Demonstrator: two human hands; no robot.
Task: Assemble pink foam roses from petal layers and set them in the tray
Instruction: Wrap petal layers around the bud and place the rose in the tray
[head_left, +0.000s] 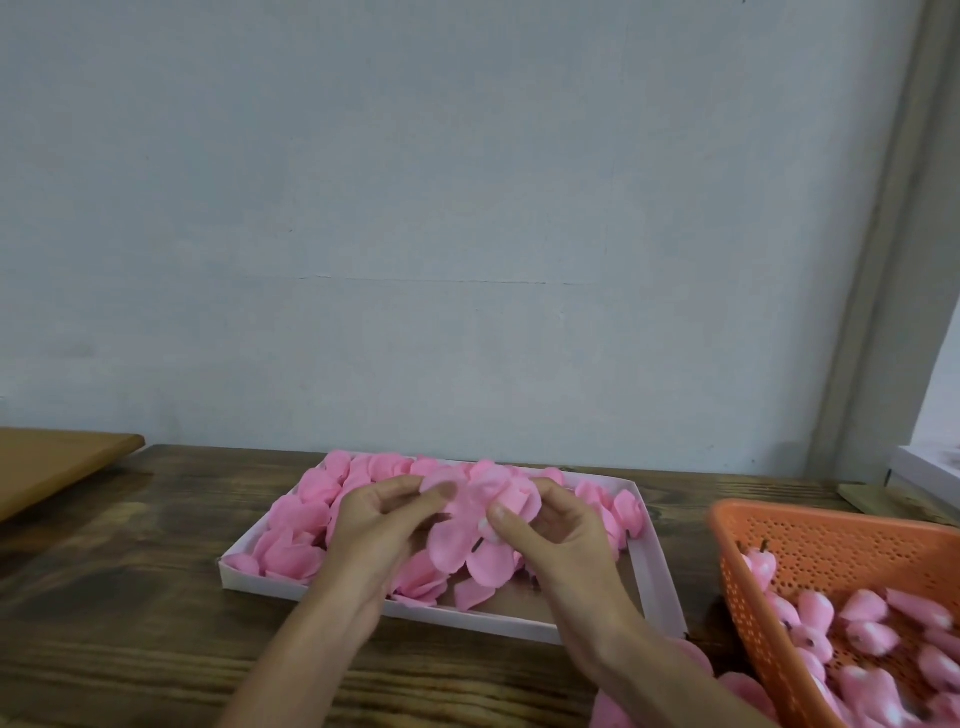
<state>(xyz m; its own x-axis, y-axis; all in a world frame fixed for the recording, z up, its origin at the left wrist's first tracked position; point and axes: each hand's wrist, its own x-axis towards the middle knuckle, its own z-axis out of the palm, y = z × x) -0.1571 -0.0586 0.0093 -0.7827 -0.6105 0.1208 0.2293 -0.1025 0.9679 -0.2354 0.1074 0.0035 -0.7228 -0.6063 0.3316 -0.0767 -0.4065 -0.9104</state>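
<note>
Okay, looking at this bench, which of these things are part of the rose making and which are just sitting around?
In the job:
- rose, pinched by left hand and right hand
- white tray of pink foam pieces
- orange basket of pink buds
- loose petals under the right arm

Lying about:
- brown board, far left
- white box, far right

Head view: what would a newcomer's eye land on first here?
The left hand and right hand, both hands mid-frame over the tray, pinch a half-built pink rose. Pink petals crowd the tray's left and far sides, while its near right corner shows bare floor. At the right edge, an orange basket holds pink buds.
</note>
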